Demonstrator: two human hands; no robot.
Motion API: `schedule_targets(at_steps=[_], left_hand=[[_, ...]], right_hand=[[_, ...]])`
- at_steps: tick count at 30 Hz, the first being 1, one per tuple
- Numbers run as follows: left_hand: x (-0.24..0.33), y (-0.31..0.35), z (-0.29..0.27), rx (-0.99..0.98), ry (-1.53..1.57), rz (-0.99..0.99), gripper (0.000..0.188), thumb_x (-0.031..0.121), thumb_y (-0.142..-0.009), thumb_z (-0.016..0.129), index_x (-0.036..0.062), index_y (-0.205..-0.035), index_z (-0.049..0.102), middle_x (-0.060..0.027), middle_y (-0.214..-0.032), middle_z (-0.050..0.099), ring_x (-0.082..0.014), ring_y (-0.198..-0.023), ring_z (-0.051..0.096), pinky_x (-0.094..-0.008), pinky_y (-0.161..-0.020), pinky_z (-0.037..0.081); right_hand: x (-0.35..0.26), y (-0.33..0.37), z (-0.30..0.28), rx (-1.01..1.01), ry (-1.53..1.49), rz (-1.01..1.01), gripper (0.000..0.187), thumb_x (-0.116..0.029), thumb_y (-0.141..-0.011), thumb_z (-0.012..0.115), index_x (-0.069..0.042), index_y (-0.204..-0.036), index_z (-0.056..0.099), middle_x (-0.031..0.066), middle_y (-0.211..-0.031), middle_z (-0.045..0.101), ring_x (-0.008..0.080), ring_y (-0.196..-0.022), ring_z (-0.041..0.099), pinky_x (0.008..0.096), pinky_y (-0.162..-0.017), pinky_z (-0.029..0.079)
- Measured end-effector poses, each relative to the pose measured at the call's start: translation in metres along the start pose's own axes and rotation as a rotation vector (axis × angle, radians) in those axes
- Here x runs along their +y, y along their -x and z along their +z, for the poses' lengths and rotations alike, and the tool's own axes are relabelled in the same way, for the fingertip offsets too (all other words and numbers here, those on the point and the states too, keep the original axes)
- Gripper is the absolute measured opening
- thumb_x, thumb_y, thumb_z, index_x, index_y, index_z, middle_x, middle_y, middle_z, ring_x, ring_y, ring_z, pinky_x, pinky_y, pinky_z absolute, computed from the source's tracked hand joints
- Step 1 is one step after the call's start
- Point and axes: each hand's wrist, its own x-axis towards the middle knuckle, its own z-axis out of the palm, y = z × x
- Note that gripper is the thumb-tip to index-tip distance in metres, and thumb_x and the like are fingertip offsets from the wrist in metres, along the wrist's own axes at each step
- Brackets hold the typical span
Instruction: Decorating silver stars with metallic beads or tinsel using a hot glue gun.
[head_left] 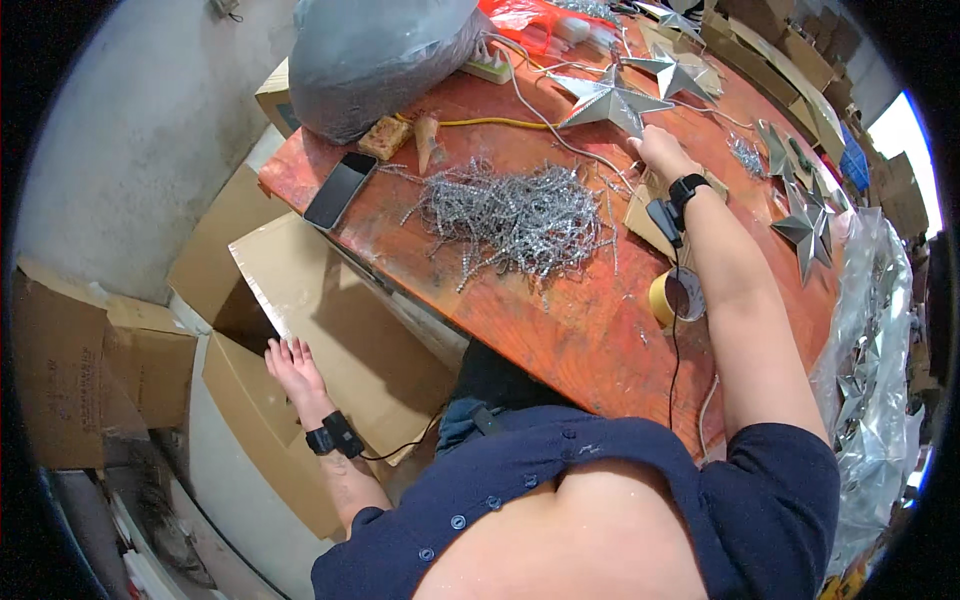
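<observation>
My right hand (663, 153) reaches across the orange-red table, its fingers closed at the lower tip of a silver five-pointed star (608, 100). Down at the left, beside the table, my left hand (297, 372) has its fingers stretched out at the edge of a cardboard flap (300, 275) on an open carton (255, 400). Nothing shows in that palm. Between the hands, a tangled heap of silver beaded strands (520, 220) lies on the table. Under my right forearm sits a roll of yellowish tape (675, 297), next to a cardboard piece (655, 225).
A phone (340, 190) lies at the table's left edge. Behind it stands a large grey plastic bag (375, 65). A yellow cord (490, 122) and white cables cross the tabletop. More silver stars (803, 230) and clear plastic wrap (870, 340) are on the right. Cartons (60, 370) stand at left.
</observation>
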Motion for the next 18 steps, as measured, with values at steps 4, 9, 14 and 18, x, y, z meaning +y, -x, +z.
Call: schedule_targets(at_steps=[4,9,14,18], left_hand=[[0.005,0.076,0.071,-0.440,-0.159,0.087,0.048,0.023,-0.097,0.059,0.0083,-0.138,0.039,-0.0125,-0.127,0.054,-0.0245,-0.109,0.057,-0.0357,-0.091,0.048],[-0.009,0.141,0.145,-1.056,-0.221,-0.065,0.049,0.032,-0.100,0.054,0.0037,-0.138,0.042,-0.0124,-0.131,0.055,-0.0222,-0.114,0.056,-0.0361,-0.098,0.045],[0.002,0.178,0.190,-1.285,-0.057,-0.339,0.067,0.052,-0.099,0.045,-0.0002,-0.140,0.038,-0.0153,-0.137,0.052,-0.0253,-0.121,0.055,-0.0387,-0.103,0.044],[0.033,0.174,0.189,-1.532,0.201,-0.598,0.079,0.061,-0.095,0.044,-0.0002,-0.143,0.036,-0.0163,-0.139,0.050,-0.0258,-0.125,0.053,-0.0415,-0.103,0.046]], right_hand=[[0.017,-0.022,-0.003,-0.163,-0.456,0.162,0.038,-0.038,-0.094,0.060,-0.003,-0.080,0.065,0.0098,-0.072,0.066,0.0191,-0.064,0.061,0.0314,-0.059,0.046],[-0.022,0.042,-0.062,-0.412,-1.342,0.167,0.028,-0.039,-0.099,0.055,-0.012,-0.096,0.062,-0.0020,-0.081,0.064,0.0092,-0.068,0.055,0.0259,-0.062,0.042],[-0.110,0.138,-0.128,-0.398,-1.342,-0.257,0.029,-0.040,-0.101,0.052,-0.012,-0.099,0.060,-0.0022,-0.082,0.061,0.0064,-0.071,0.053,0.0226,-0.065,0.041],[-0.174,0.204,-0.147,-0.179,-0.990,-0.669,0.024,-0.027,-0.099,0.057,-0.004,-0.104,0.056,0.0040,-0.085,0.062,0.0142,-0.079,0.059,0.0283,-0.072,0.046]])
